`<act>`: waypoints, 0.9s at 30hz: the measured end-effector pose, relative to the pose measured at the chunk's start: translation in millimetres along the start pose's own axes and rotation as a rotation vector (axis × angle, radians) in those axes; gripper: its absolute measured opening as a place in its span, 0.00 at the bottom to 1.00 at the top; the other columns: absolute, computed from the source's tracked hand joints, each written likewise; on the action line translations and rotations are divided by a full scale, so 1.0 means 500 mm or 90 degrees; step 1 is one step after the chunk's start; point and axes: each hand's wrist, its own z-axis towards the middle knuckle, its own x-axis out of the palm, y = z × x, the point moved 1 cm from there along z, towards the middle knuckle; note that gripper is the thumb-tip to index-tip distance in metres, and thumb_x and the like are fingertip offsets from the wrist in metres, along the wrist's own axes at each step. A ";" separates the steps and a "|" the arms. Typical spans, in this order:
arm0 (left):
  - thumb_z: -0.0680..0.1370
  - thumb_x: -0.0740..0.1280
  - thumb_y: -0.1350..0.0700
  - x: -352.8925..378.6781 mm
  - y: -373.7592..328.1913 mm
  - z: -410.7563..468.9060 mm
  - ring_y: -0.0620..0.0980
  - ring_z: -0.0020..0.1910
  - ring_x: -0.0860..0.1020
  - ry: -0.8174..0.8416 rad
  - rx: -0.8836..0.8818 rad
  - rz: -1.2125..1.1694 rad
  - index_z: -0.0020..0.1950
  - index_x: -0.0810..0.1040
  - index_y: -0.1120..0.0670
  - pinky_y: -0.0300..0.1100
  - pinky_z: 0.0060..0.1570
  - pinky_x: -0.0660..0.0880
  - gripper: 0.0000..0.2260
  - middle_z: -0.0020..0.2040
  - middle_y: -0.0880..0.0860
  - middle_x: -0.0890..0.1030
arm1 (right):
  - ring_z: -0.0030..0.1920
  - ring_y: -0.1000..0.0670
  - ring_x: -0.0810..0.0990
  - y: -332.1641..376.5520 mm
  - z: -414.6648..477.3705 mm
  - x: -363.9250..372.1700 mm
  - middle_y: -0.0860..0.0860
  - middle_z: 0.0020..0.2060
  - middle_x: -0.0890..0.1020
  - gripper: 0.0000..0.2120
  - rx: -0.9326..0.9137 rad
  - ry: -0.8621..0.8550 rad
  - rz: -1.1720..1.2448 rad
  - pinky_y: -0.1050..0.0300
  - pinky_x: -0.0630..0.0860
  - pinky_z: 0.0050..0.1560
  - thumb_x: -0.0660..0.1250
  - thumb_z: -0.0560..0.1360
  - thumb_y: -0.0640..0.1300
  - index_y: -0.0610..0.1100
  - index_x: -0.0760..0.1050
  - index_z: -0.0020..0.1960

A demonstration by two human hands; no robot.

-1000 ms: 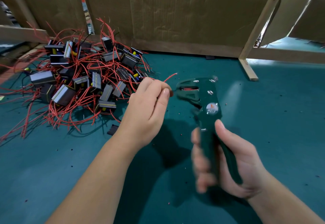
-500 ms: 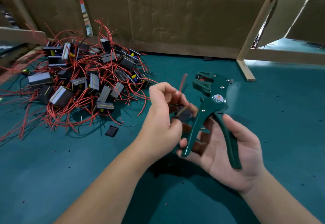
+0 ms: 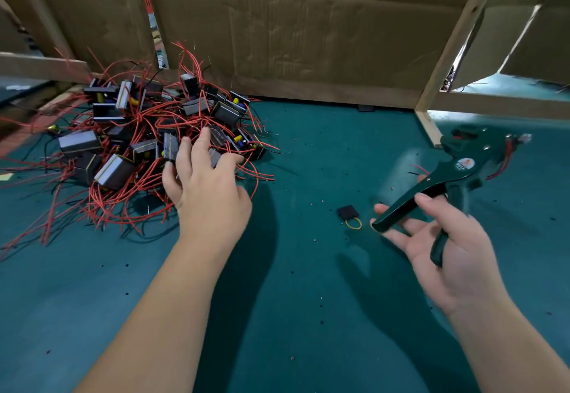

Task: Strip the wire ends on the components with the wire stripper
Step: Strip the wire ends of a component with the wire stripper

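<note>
A heap of dark block components with long red wires [image 3: 138, 145] lies on the green mat at the left. My left hand [image 3: 203, 186] reaches into the heap's right side, fingers spread and touching the components, gripping nothing that I can see. My right hand [image 3: 447, 253] holds the green wire stripper [image 3: 456, 170] off to the right. Its thumb lies over the upper handle and the lower handle sits in the palm. The jaws point up and to the right. A small black component with a yellow wire loop [image 3: 348, 215] lies on the mat between my hands.
A cardboard wall [image 3: 308, 37] closes the back of the bench. A wooden post [image 3: 431, 121] stands on the mat just left of the stripper's head. Small bits of stripped insulation dot the green mat [image 3: 308, 300].
My left hand left the stripper's jaws and moved left into the heap. My right hand carried the stripper to the right. The small black component now lies on the mat between them.
</note>
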 end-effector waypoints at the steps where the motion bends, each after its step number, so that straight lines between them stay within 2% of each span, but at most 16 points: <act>1: 0.71 0.64 0.64 0.000 0.006 0.003 0.54 0.77 0.48 0.006 0.004 0.031 0.60 0.78 0.47 0.57 0.71 0.41 0.20 0.78 0.52 0.54 | 0.53 0.33 0.80 0.001 -0.001 0.000 0.48 0.49 0.76 0.14 -0.023 -0.019 -0.037 0.36 0.77 0.53 0.64 0.73 0.37 0.44 0.71 0.58; 4: 0.74 0.61 0.62 0.008 0.021 0.004 0.51 0.77 0.43 0.092 0.012 0.141 0.63 0.76 0.46 0.60 0.70 0.36 0.20 0.79 0.48 0.48 | 0.54 0.35 0.80 0.002 -0.005 0.003 0.51 0.44 0.78 0.27 -0.086 -0.047 -0.093 0.37 0.78 0.53 0.63 0.77 0.34 0.40 0.57 0.73; 6: 0.74 0.61 0.61 0.011 0.022 0.001 0.51 0.76 0.48 0.105 0.011 0.162 0.63 0.75 0.47 0.58 0.70 0.40 0.19 0.79 0.47 0.50 | 0.51 0.38 0.82 0.001 -0.008 0.002 0.54 0.39 0.80 0.30 -0.105 -0.040 -0.099 0.40 0.79 0.52 0.63 0.77 0.33 0.41 0.54 0.74; 8: 0.74 0.62 0.61 0.007 0.020 0.002 0.54 0.70 0.58 0.058 0.008 0.145 0.62 0.76 0.50 0.54 0.66 0.47 0.17 0.75 0.49 0.60 | 0.48 0.40 0.83 0.002 -0.014 0.008 0.53 0.39 0.80 0.30 -0.097 -0.021 -0.095 0.43 0.81 0.48 0.64 0.76 0.34 0.41 0.56 0.75; 9: 0.74 0.63 0.60 0.003 0.019 0.004 0.55 0.67 0.61 0.039 0.000 0.136 0.62 0.77 0.51 0.52 0.64 0.49 0.17 0.72 0.50 0.63 | 0.47 0.39 0.83 0.003 -0.016 0.013 0.52 0.39 0.80 0.28 -0.089 -0.006 -0.097 0.43 0.81 0.47 0.65 0.74 0.36 0.41 0.62 0.72; 11: 0.74 0.65 0.59 -0.003 0.018 0.008 0.56 0.66 0.61 0.032 -0.032 0.118 0.62 0.77 0.50 0.51 0.63 0.51 0.17 0.70 0.53 0.65 | 0.46 0.38 0.83 0.000 -0.022 0.021 0.49 0.41 0.78 0.18 -0.060 0.016 -0.099 0.40 0.80 0.49 0.67 0.69 0.40 0.43 0.73 0.59; 13: 0.75 0.65 0.55 -0.007 0.019 0.009 0.56 0.69 0.60 0.062 -0.058 0.123 0.63 0.77 0.45 0.53 0.67 0.50 0.17 0.71 0.56 0.64 | 0.47 0.36 0.82 -0.005 -0.026 0.025 0.45 0.45 0.77 0.13 -0.024 0.030 -0.086 0.36 0.78 0.50 0.67 0.67 0.42 0.46 0.76 0.51; 17: 0.76 0.64 0.55 -0.007 0.020 0.011 0.57 0.69 0.61 0.094 -0.052 0.162 0.64 0.76 0.44 0.61 0.70 0.44 0.17 0.69 0.53 0.69 | 0.48 0.34 0.81 -0.016 -0.028 0.027 0.44 0.47 0.80 0.21 0.001 0.055 -0.084 0.34 0.78 0.49 0.70 0.67 0.36 0.43 0.74 0.59; 20: 0.76 0.66 0.55 -0.016 0.013 0.015 0.57 0.65 0.65 -0.009 -0.043 0.083 0.63 0.77 0.45 0.62 0.69 0.47 0.16 0.63 0.52 0.75 | 0.49 0.32 0.80 -0.018 -0.028 0.028 0.47 0.46 0.83 0.22 -0.005 0.069 -0.088 0.33 0.78 0.49 0.69 0.68 0.36 0.42 0.73 0.61; 22: 0.76 0.68 0.53 -0.026 0.008 0.019 0.57 0.60 0.71 -0.124 0.003 -0.001 0.60 0.80 0.47 0.59 0.65 0.55 0.13 0.56 0.52 0.80 | 0.48 0.32 0.81 -0.018 -0.027 0.029 0.49 0.47 0.83 0.21 -0.004 0.074 -0.074 0.34 0.79 0.48 0.68 0.67 0.35 0.42 0.74 0.60; 24: 0.76 0.69 0.51 -0.033 0.007 0.022 0.54 0.51 0.78 -0.192 0.041 -0.124 0.54 0.82 0.51 0.51 0.59 0.64 0.09 0.48 0.50 0.83 | 0.46 0.33 0.81 -0.016 -0.027 0.029 0.50 0.52 0.82 0.18 0.009 0.078 -0.034 0.36 0.79 0.44 0.66 0.68 0.35 0.43 0.76 0.57; 25: 0.75 0.71 0.52 -0.034 0.009 0.023 0.51 0.45 0.79 -0.192 0.037 -0.200 0.50 0.82 0.52 0.47 0.54 0.69 0.07 0.44 0.49 0.83 | 0.46 0.34 0.81 -0.015 -0.026 0.030 0.50 0.55 0.81 0.17 0.018 0.081 -0.012 0.38 0.79 0.43 0.64 0.68 0.36 0.43 0.76 0.57; 27: 0.72 0.73 0.53 -0.029 0.012 0.023 0.40 0.37 0.77 -0.157 -0.013 -0.318 0.44 0.80 0.52 0.35 0.44 0.70 0.05 0.39 0.45 0.82 | 0.45 0.35 0.81 -0.012 -0.025 0.032 0.49 0.57 0.80 0.17 0.036 0.088 0.020 0.38 0.78 0.43 0.63 0.68 0.36 0.42 0.75 0.57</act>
